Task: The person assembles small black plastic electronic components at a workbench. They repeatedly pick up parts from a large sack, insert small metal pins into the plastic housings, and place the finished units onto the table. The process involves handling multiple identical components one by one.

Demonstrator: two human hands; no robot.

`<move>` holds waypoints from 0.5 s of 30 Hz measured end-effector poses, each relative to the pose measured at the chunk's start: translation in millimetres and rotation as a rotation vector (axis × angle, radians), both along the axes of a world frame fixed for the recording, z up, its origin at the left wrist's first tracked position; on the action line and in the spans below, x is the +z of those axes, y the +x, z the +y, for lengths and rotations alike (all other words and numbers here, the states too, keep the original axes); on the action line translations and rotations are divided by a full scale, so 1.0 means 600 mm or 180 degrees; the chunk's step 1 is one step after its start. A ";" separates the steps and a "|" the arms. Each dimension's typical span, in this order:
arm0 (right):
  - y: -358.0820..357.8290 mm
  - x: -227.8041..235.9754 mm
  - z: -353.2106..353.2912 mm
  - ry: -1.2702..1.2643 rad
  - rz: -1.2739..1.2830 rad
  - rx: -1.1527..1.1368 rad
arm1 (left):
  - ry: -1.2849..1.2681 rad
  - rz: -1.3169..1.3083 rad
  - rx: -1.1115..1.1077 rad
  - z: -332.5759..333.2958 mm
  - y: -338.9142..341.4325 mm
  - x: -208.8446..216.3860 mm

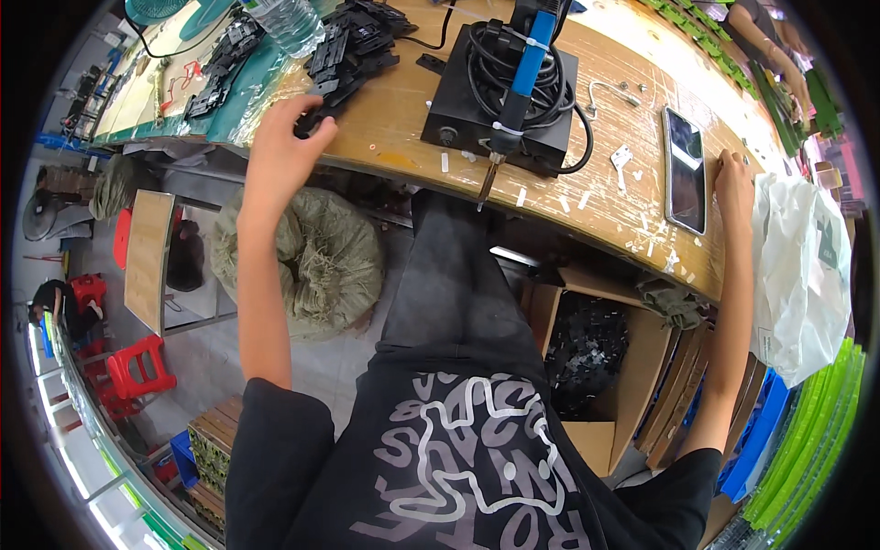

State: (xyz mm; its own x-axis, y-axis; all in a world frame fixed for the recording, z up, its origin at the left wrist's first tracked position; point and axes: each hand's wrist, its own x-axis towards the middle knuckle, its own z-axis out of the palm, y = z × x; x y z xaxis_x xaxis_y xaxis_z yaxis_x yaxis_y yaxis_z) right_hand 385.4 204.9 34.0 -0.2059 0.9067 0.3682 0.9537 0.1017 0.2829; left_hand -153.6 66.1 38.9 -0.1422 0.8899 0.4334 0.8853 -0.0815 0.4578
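My left hand (pixel 282 147) is at the front edge of the wooden table, beside a heap of black plastic parts (pixel 350 50). Its thumb and forefinger are spread apart, and a black part shows in the gap between them; no firm grip is visible. On the far right, my right hand (pixel 735 191) rests on the tabletop just beside a smartphone (pixel 686 170). Its fingers are bent together, and what they hold, if anything, is hidden. Between the hands stands a black box (pixel 445 115) with a coiled black cable and a blue-handled tool (pixel 533 60) lying over it, metal tip toward me.
White scraps (pixel 651 240) litter the table's right side. A white plastic bag (pixel 797 275) hangs beside my right forearm. Below are a carton of black pieces (pixel 587 353) and a woven sack (pixel 321 266). A water bottle (pixel 291 26) stands behind. Another person's arm (pixel 779 60) shows at upper right.
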 end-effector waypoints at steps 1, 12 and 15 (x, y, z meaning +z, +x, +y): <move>-0.001 0.001 -0.003 0.0110 0.0197 0.0029 | -0.0100 -0.0243 0.0098 -0.004 0.002 0.007; -0.071 0.016 -0.091 0.0719 0.2121 0.0480 | -0.0499 -0.4127 0.0057 -0.009 -0.025 -0.016; -0.097 0.023 -0.115 0.0777 0.2378 0.0439 | -0.0728 -0.4217 0.0080 -0.011 -0.017 -0.015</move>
State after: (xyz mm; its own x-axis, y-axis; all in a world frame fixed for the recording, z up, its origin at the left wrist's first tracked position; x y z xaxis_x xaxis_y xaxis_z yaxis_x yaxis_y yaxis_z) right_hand 327.0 135.7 47.9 0.0693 0.7670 0.6379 0.8832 0.2502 -0.3967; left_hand -163.7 59.6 30.0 -0.3528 0.9143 -0.1989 -0.2313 0.1207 0.9654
